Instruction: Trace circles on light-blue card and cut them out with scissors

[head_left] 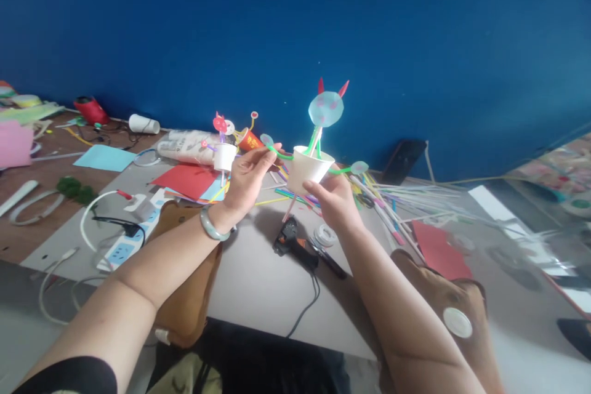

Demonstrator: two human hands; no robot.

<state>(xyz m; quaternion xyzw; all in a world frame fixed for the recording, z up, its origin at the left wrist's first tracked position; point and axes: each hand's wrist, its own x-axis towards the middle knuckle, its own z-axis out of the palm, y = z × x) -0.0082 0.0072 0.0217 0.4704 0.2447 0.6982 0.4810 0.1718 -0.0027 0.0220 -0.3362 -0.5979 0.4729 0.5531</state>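
My right hand (339, 197) holds a white paper cup (307, 171) up above the table, thumb on its front. Out of the cup rises a pale blue paper face (325, 109) with pink spots and two red ears, on green and whitish stems. Green pipe-cleaner arms stick out at both sides, each tipped with a pale blue disc. My left hand (252, 175) pinches the green pipe-cleaner arm (281, 153) on the left between thumb and fingers. A thin stick (290, 206) extends below the cup. Beneath it lies a black glue gun (295, 243).
A similar small cup figure (224, 156) stands behind my left hand. Red paper (187, 180), a power strip (122, 250), a brown cushion-like thing (187, 295) and a red can (91, 110) lie left. Scissors, tape (325, 234) and several pipe cleaners (415, 194) spread centre and right.
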